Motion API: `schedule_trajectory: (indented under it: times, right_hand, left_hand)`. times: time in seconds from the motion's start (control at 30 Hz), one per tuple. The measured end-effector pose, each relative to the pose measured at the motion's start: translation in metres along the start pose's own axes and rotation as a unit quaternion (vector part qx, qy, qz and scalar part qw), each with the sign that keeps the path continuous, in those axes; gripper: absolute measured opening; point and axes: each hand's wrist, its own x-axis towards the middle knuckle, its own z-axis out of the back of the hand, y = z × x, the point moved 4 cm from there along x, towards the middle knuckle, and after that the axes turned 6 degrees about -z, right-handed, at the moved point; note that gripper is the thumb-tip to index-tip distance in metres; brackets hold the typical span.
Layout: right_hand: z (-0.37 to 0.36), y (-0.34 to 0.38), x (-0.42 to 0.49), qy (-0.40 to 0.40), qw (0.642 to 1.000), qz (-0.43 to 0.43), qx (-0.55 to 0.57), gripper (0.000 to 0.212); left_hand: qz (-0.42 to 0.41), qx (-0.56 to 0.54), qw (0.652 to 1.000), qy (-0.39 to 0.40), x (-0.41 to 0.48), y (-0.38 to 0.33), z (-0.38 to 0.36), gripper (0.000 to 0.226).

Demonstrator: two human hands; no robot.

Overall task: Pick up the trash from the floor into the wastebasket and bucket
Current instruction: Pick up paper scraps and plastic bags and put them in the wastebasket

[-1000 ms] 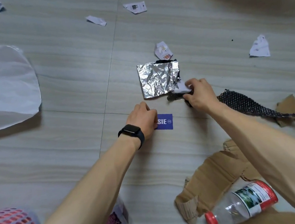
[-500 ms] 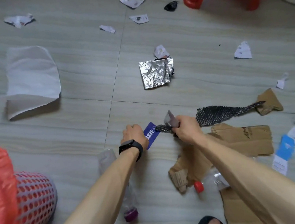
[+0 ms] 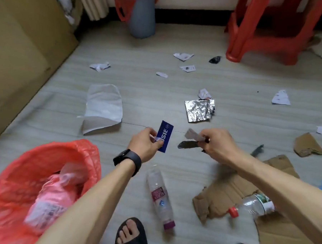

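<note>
My left hand [image 3: 145,143] pinches a blue card [image 3: 165,135] with white letters, held above the floor. My right hand [image 3: 217,145] grips a grey paper scrap [image 3: 192,134] together with a black mesh strip [image 3: 186,144] whose tail [image 3: 257,150] trails behind my forearm. The wastebasket [image 3: 43,187], lined with a red bag and holding pink plastic, stands at the lower left. A grey bucket [image 3: 139,14] with a red liner stands by the far wall.
On the floor lie a foil sheet [image 3: 198,110], a large white sheet [image 3: 102,108], two plastic bottles [image 3: 160,200] [image 3: 252,205], cardboard pieces [image 3: 234,191] and several paper scraps. A red stool [image 3: 276,14] stands at the right, a cardboard box [image 3: 13,52] at the left. My sandalled foot [image 3: 131,243] is below.
Both hands have lifted off the floor with the blue card, the paper scrap and the mesh strip. The view has pulled back and up, bringing the wastebasket and bucket into sight.
</note>
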Motion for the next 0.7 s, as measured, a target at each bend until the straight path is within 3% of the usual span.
schedule_trajectory:
  times: [0.17,0.33,0.5,0.7]
  right_hand:
    - [0.042,0.119,-0.037,-0.029,0.991,0.132,0.015,0.008]
    - [0.054,0.217,-0.07,-0.014,0.975,0.218,-0.026,0.012]
    - [0.042,0.273,-0.091,0.003,0.962,0.256,-0.093,0.015]
    - [0.008,0.291,-0.11,0.033,0.956,0.264,-0.122,0.015]
  left_hand:
    - [0.013,-0.06,0.986,-0.153,-0.087,0.023,0.126,0.023]
    - [0.089,-0.05,0.969,-0.226,-0.172,0.095,0.191,0.02]
    - [0.147,-0.04,0.96,-0.235,-0.215,0.149,0.203,0.017]
    - [0.161,-0.002,0.975,-0.151,-0.225,0.163,0.184,0.036]
